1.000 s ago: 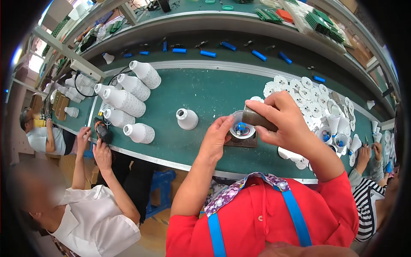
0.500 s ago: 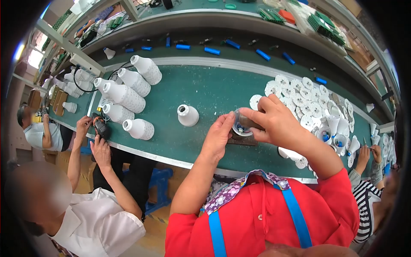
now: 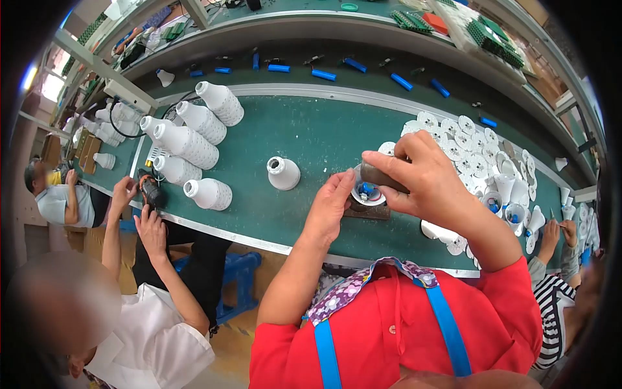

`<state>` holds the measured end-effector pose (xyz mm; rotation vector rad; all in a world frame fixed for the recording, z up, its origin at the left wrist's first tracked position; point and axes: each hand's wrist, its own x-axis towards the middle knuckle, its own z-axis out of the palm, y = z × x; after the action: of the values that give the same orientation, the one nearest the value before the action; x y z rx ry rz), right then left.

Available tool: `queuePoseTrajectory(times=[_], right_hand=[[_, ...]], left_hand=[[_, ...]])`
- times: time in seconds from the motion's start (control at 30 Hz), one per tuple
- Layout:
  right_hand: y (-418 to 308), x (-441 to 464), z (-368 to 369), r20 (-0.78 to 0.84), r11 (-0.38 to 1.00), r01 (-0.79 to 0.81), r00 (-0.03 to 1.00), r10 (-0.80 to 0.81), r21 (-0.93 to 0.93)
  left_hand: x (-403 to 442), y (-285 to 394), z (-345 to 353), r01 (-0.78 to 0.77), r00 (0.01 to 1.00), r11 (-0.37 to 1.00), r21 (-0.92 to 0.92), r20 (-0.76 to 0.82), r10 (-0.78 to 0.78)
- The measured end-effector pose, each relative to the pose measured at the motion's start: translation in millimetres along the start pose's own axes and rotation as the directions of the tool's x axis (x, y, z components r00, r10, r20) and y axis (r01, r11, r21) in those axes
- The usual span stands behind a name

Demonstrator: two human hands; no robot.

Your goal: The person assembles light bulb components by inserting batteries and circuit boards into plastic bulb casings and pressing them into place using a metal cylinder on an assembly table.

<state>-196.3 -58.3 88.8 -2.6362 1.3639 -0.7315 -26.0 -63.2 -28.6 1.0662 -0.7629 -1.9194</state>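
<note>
My left hand (image 3: pixel 330 202) grips the rim of a white cone-shaped lamp housing (image 3: pixel 371 202) between thumb and fingers. Blue parts (image 3: pixel 365 188) with wires show inside its open mouth. In my right hand (image 3: pixel 424 178) is a grey-brown cylinder (image 3: pixel 383 176), held sideways just above the housing's mouth; whether the two touch, I cannot tell. Under the housing lies a dark block (image 3: pixel 372 212) on the green bench. A single white housing (image 3: pixel 284 173) stands to the left, its narrow opening upward.
Stacked white housings (image 3: pixel 188 146) fill the bench's left side. White round discs (image 3: pixel 460 146) and filled housings (image 3: pixel 515 214) lie right. Blue cylinders (image 3: pixel 324 75) line the strip behind. A co-worker's hand (image 3: pixel 151 230) is beside a power screwdriver (image 3: pixel 150 189); another person (image 3: pixel 557 311) sits right.
My right hand has raised and tilted the cylinder slightly, so more of the blue parts inside the housing shows. My left hand stays on the housing. The left co-worker has shifted a little.
</note>
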Motion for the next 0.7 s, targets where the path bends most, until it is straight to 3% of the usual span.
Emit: queuePoseTrajectory(times=[0.13,0.2,0.3,0.4,0.5,0.63,0.7], right_hand=[[14.2,-5.9,18.1,0.149,1.000,0.031,0.988,-0.030,-0.003],[20.4,-8.6,12.4,0.029,0.997,-0.010,1.000,0.008,0.072],[26.2,-17.1,-2.3,-0.140,0.966,-0.153,0.973,0.184,0.208],[49.4,-38.2,9.2,-0.116,0.941,-0.296,0.941,0.316,0.166],[76.7,-66.9,50.7,-0.026,0.903,-0.431,0.902,0.430,-0.008],[84.6,-96.2,90.5,-0.074,0.910,-0.397,0.918,0.390,-0.118],[84.6,-100.8,97.7,-0.066,0.907,-0.392,0.920,0.387,-0.154]], left_hand=[[-0.8,5.8,2.8,-0.012,0.999,1.000,0.002,0.032,0.012],[-6.0,3.8,0.8,-0.054,0.996,0.996,-0.074,0.072,0.060],[-9.5,-10.8,-9.0,-0.418,0.908,0.850,0.320,0.131,0.397],[-10.5,-11.3,6.3,-0.591,0.734,0.469,0.656,0.197,0.650],[1.6,-18.9,9.0,-0.562,0.741,0.406,0.720,0.220,0.635],[4.9,-23.2,6.2,-0.617,0.675,0.319,0.719,0.274,0.685],[6.1,-25.4,5.3,-0.638,0.675,0.354,0.683,0.277,0.683]])
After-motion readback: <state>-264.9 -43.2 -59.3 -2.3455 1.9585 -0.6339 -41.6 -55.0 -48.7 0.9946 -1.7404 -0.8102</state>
